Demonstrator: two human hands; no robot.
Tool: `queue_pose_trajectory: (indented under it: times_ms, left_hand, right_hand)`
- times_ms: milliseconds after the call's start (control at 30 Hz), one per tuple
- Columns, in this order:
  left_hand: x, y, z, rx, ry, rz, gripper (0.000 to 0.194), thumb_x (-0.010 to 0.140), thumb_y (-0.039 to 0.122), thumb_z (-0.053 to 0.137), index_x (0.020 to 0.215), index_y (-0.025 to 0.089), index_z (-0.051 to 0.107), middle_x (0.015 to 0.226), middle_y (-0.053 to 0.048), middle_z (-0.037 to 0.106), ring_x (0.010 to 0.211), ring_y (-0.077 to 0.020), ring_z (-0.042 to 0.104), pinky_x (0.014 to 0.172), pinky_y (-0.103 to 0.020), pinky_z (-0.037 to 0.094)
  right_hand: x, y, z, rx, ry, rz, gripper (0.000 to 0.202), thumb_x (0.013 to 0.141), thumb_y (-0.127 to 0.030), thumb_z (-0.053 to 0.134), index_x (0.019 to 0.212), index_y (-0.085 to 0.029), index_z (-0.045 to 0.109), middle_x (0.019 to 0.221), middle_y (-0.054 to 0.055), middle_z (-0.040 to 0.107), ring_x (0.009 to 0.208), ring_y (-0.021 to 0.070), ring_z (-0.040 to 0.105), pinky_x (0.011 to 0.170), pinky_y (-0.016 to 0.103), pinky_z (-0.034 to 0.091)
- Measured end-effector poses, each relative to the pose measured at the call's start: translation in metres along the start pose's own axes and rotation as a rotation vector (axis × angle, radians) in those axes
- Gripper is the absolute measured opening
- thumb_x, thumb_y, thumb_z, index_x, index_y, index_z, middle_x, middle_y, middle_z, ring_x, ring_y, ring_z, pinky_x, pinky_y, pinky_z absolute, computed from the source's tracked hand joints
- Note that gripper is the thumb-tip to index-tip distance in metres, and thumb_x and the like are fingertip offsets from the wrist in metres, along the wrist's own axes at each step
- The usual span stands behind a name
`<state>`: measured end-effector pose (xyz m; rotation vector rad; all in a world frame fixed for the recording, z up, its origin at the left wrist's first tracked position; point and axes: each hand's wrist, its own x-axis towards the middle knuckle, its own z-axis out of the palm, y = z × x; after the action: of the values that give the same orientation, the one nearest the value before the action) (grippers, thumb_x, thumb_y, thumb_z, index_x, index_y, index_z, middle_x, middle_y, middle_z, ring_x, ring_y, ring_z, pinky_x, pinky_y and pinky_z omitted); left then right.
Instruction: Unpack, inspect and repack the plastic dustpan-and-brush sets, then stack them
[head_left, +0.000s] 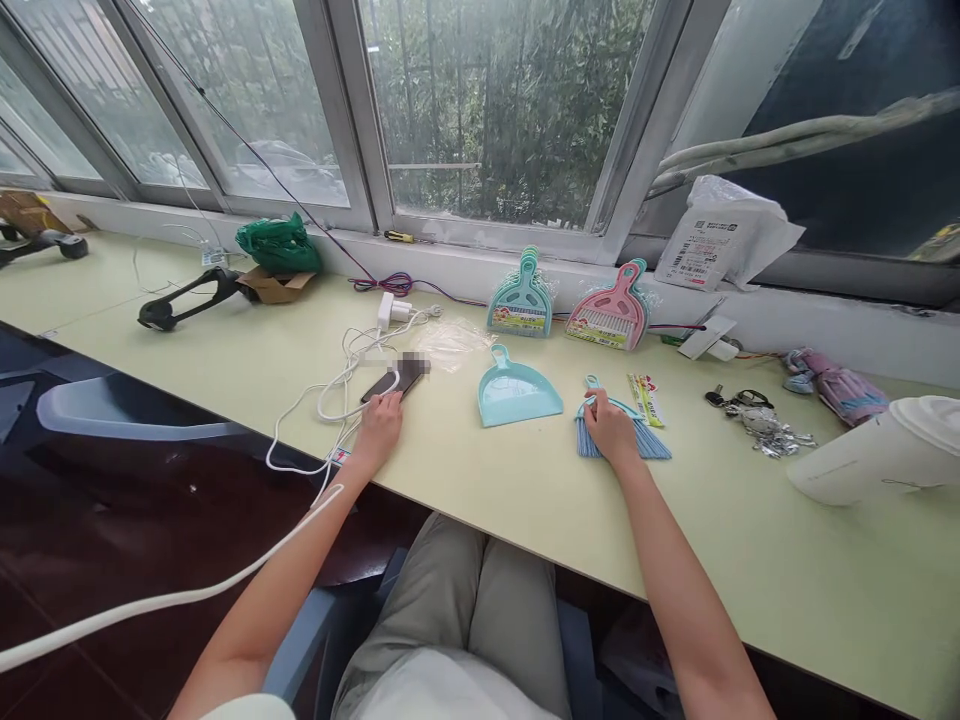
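My left hand rests on the table with its fingertips at the near end of a dark smartphone, whose far end is blurred. A white charging cable runs beside and over the phone. In my right hand is a small blue hand brush, gripped near the base of its handle, bristles towards me. Between my hands lies a light-blue dustpan, apart from both. A yellow label card sits just behind the brush. Crumpled clear plastic wrap lies beyond the phone.
Wrapped green dustpan sets and pink ones lean at the window wall. A white cup, keys and a folded umbrella are at right. A black frame and green bag lie left.
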<state>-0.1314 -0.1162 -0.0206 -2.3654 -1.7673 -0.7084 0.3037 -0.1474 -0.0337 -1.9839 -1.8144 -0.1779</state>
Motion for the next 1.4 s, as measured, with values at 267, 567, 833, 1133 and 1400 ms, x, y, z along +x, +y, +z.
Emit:
queue_pose_trajectory:
  times_ms: [267,567,833,1133,1400]
  left_hand:
    - [0.076,-0.032,-0.004,-0.029,0.082,-0.289,0.052,0.093,0.036,0.033,0.136,0.007,0.033,0.139,-0.022,0.041,0.131,-0.0310,0.036,0.104,-0.047,0.031]
    - [0.031,-0.039,-0.038,-0.089,-0.059,0.112,0.036,0.091,0.036,0.037,0.120,0.021,0.052,0.117,-0.008,0.060,0.115,-0.0235,0.050,0.099,-0.038,0.040]
    - [0.042,-0.016,-0.015,0.018,-0.018,-0.052,0.050,0.088,0.037,0.044,0.134,0.016,0.038,0.120,-0.013,0.058,0.112,-0.0279,0.051,0.092,-0.041,0.041]
    - [0.007,-0.030,-0.033,0.065,0.127,0.028,0.036,0.092,0.032,0.037,0.124,0.020,0.049,0.091,-0.007,0.067,0.095,-0.0248,0.058,0.097,-0.041,0.037]
    - [0.057,-0.011,0.002,-0.005,-0.010,0.092,0.039,0.093,0.027,0.030,0.130,0.020,0.041,0.120,-0.009,0.060,0.116,-0.0212,0.051,0.110,-0.044,0.023]
  right_hand:
    - [-0.002,0.002,-0.001,0.034,0.017,-0.008,0.027,0.088,-0.023,0.040,0.115,-0.017,0.045,0.068,0.001,0.061,0.061,0.0179,0.055,0.054,0.026,0.027]
    - [-0.001,-0.002,-0.001,0.014,-0.004,-0.021,0.029,0.089,-0.024,0.040,0.117,-0.019,0.047,0.069,0.001,0.062,0.061,0.0172,0.055,0.053,0.025,0.027]
    - [-0.002,-0.005,-0.003,0.052,0.000,-0.013,0.031,0.088,-0.024,0.040,0.117,-0.019,0.049,0.070,0.002,0.063,0.061,0.0171,0.055,0.053,0.025,0.028]
    - [0.000,-0.008,-0.002,0.072,-0.018,-0.009,0.030,0.089,-0.025,0.040,0.117,-0.022,0.049,0.070,0.000,0.063,0.060,0.0164,0.055,0.053,0.025,0.028]
    - [0.001,-0.013,-0.003,0.063,-0.030,-0.025,0.031,0.088,-0.025,0.040,0.117,-0.021,0.051,0.070,0.002,0.063,0.062,0.0180,0.057,0.054,0.026,0.030]
